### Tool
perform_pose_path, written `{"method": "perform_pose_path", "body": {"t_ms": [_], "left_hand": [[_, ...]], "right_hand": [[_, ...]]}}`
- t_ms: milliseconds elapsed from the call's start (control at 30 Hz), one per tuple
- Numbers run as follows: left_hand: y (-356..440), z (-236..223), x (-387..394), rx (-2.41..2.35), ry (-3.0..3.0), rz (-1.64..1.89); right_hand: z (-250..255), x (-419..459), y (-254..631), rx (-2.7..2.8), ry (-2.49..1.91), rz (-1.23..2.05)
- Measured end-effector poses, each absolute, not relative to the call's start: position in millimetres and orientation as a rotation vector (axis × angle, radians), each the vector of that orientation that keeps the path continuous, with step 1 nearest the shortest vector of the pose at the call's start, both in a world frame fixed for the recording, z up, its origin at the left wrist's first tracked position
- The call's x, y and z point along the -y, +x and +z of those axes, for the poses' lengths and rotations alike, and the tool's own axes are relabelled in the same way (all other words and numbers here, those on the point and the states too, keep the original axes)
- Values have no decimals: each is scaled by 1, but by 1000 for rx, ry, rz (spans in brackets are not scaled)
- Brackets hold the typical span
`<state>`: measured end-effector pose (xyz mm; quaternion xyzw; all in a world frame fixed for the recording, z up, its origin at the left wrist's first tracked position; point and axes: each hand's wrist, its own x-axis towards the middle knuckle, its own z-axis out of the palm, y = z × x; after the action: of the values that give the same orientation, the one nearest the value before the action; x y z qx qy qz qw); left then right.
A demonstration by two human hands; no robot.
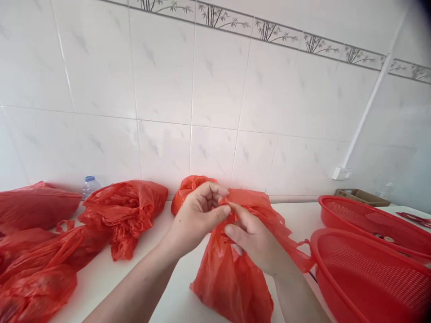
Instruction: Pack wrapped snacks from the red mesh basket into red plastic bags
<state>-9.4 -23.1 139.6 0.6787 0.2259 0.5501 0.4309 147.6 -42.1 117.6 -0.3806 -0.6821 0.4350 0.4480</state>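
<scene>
In front of me a red plastic bag (pixel 235 282) stands on the white table, its neck gathered up at the top. My left hand (pixel 202 208) pinches the bag's gathered top between thumb and fingers. Close beside it, my right hand (pixel 251 233) grips the neck of the same bag a little lower. Both thumbs almost meet at the twisted plastic. What the bag contains cannot be made out. Just behind my hands lie a flat stack of red bags (pixel 262 199) and a bunched red bag (pixel 188 186).
Several filled red bags (pixel 37 206) crowd the left side, with a crumpled one (pixel 131 206) by the wall. A clear bottle (pixel 90 186) with a blue cap stands behind them. Red plastic baskets (pixel 357 269) occupy the right, near a cardboard box (pixel 363 197) and a wall socket (pixel 341 173).
</scene>
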Motion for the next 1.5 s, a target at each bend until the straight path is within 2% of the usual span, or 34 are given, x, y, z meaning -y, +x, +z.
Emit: {"method": "perform_pose_path", "body": {"t_ms": [167,300,400,667,867,967,1200,1400,1500], "left_hand": [[-6,109,13,-849,2167,1505],[-5,86,-4,-890,2454,1386],[1,83,-15,-928,2507,1423],[14,101,-13,-847,2204,1686],[5,69,-21,-811,1685,1298],[3,56,-26,-813,1553,1198],[3,52,-25,-894,1554,1203],[7,54,-15,-907,1701,1222],[8,58,-9,-1037,1922,1244]], "right_hand": [[106,15,146,1578,-1061,970],[91,-2,151,1328,-1040,1018],[86,-6,153,1293,-1050,994],[104,-4,158,1509,-789,795],[85,-17,185,1849,-757,1088],[77,-22,193,1922,-750,1079],[78,-14,189,1885,-1044,1049],[77,-7,184,1809,-1280,777],[76,-7,182,1808,-1259,659]]}}
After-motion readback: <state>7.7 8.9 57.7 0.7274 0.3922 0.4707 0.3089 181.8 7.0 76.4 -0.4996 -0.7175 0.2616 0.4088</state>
